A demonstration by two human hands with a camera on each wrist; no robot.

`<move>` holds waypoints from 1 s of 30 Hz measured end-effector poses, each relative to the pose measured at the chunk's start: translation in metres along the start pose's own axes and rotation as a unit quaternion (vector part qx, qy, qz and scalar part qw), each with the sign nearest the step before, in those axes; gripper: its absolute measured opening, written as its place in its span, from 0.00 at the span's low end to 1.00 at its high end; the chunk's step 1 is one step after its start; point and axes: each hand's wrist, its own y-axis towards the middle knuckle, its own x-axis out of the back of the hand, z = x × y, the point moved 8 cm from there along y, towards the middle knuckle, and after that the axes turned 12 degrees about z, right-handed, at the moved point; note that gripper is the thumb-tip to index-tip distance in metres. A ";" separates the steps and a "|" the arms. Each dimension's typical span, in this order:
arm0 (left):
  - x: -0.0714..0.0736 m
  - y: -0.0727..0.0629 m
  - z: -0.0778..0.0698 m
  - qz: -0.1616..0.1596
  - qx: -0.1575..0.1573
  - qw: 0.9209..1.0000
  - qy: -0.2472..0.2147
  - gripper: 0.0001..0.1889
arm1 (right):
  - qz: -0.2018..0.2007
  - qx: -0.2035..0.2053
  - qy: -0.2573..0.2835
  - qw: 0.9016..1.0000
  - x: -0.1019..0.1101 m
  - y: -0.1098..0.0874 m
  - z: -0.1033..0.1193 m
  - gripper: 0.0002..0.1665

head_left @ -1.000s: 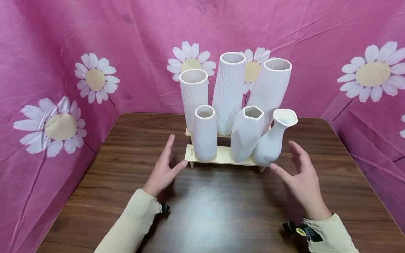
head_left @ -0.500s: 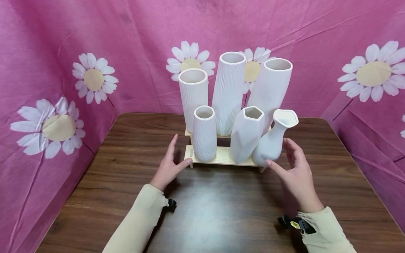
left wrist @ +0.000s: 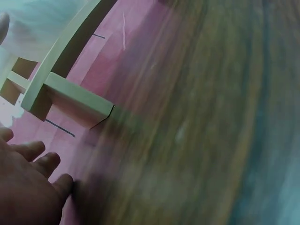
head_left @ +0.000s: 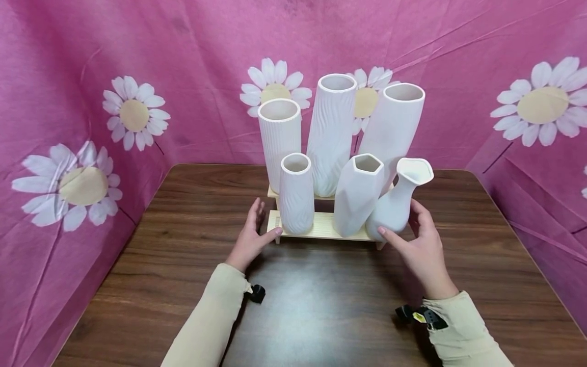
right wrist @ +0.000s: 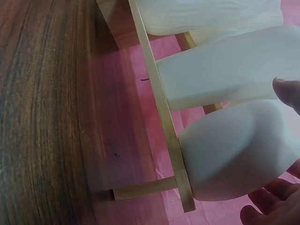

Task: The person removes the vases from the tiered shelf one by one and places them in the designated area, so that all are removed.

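Observation:
My right hand (head_left: 424,252) is at the curved, narrow-necked white vase (head_left: 390,216) at the front right. Its thumb lies in front of the vase's lower body and its fingers reach along the right side. In the right wrist view the thumb (right wrist: 287,91) and fingers (right wrist: 265,199) stand spread about the vase; firm contact cannot be made out. By the left end of the two-tier light wooden stand (head_left: 323,224), my left hand (head_left: 249,242) has relaxed fingers and holds nothing. A small wavy-textured white vase (head_left: 297,199) stands nearest to it.
A faceted white vase (head_left: 357,196) stands on the lower tier. Behind it are a ribbed vase (head_left: 281,148), a tall wavy vase (head_left: 332,132) and a smooth tall vase (head_left: 392,122). Brown wooden table (head_left: 298,306) lies in front; a pink floral cloth (head_left: 206,76) hangs behind.
Both hands have moved inward: the left to the right, closer to the stand's left end, and the right to the left, up to the curved vase. The vases and stand stay in place.

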 end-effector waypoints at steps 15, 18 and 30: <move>-0.010 -0.001 -0.005 0.011 0.037 0.999 0.012 0.47 | 0.004 -0.002 -0.032 0.999 -0.001 0.006 -0.004 0.50; -0.011 -0.005 -0.019 0.007 0.035 0.999 0.017 0.44 | 0.004 -0.001 -0.041 0.999 0.000 0.007 -0.003 0.49; -0.011 -0.005 -0.017 0.004 0.034 0.999 -0.003 0.43 | -0.012 0.004 -0.041 0.999 0.002 0.005 -0.002 0.46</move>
